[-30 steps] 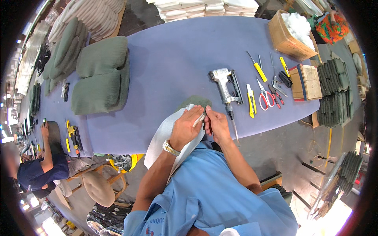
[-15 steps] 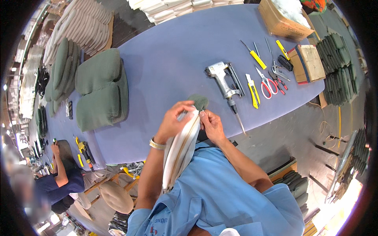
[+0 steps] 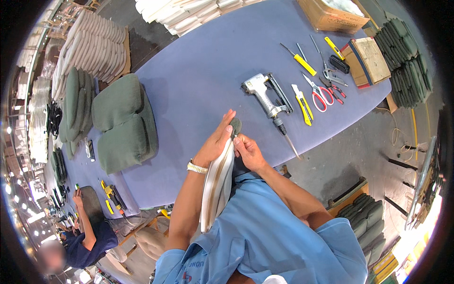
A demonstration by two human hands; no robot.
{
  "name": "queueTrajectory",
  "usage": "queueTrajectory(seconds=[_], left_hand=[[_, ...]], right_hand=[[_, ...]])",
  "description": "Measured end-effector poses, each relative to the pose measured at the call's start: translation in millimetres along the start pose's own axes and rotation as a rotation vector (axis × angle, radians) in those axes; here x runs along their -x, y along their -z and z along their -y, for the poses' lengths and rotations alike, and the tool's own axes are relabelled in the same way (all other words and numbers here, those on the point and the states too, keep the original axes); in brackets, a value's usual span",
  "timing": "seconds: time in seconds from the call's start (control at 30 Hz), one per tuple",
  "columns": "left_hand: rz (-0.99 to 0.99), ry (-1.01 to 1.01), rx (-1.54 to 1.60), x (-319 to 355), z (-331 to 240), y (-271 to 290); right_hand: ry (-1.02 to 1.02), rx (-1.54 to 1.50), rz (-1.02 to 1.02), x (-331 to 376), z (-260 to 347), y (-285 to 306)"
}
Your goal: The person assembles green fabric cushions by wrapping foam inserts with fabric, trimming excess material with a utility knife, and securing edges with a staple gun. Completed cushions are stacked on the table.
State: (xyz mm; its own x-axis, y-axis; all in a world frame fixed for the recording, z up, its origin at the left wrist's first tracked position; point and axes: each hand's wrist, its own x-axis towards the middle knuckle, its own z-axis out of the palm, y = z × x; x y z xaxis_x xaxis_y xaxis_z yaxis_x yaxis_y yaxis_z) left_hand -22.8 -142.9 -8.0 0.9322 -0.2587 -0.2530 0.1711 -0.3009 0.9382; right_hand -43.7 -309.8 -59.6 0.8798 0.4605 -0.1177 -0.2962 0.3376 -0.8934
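Taking twelve o'clock as straight ahead from where my fingers meet, I have a long white cloth piece [image 3: 218, 189] with tan lines along its length upright in front of my chest. It runs down from my fingers toward half past six, its lower end against my blue shirt [image 3: 265, 213], and a dark green tip [image 3: 237, 124] shows at its upper end, by the near edge of the purple-blue surface [image 3: 198, 71].

My right fingers [image 3: 246, 141] are curled closed, pinching the cloth just below that tip on its three o'clock side. My left fingers [image 3: 225, 122] are straight and close together, laid along the other side with the thumb beside the tip; whether they grip it I cannot tell. A metal watch [image 3: 197, 167] sits on my left wrist.

A silver staple gun [image 3: 265, 97] lies nearest, toward one o'clock. Toward two lie a yellow utility knife [image 3: 302, 105], red-handled scissors [image 3: 323, 98] and, just beside them, red-handled pliers [image 3: 335, 90]. A yellow-handled screwdriver [image 3: 304, 65] lies between one and two. Toward half past nine, well apart from my fingers, rest thick green cushions [image 3: 124, 123]. At eight o'clock a co-worker [image 3: 94, 241] in dark clothing reaches over the surface.
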Motion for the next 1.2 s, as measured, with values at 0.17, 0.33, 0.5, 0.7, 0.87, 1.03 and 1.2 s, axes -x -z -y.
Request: queueTrajectory(seconds=[0.17,0.33,0.5,0.7,0.87,1.03,1.2], left_hand=[[0.002,-0.029,-0.108,10,-5,-2],[-0.046,-0.088,-0.242,16,-4,-11],[-0.156,-0.038,-0.475,19,-19,-24],[-0.217,0.01,-0.671,17,-28,-29],[-0.235,0.046,-0.637,15,-31,-33],[-0.263,0.071,-0.651,14,-28,-40],[-0.297,0.081,-0.635,18,-29,-43]], right_hand=[[-0.01,-0.181,0.021,-2,-4,1],[-0.161,-0.397,0.006,0,-6,10],[-0.208,-0.398,0.033,2,7,24],[0.025,0.873,-0.427,-62,31,103],[0.043,1.323,-0.319,-115,7,132],[-0.134,1.316,-0.31,-126,28,125],[-0.215,0.808,-0.242,-58,107,102]])
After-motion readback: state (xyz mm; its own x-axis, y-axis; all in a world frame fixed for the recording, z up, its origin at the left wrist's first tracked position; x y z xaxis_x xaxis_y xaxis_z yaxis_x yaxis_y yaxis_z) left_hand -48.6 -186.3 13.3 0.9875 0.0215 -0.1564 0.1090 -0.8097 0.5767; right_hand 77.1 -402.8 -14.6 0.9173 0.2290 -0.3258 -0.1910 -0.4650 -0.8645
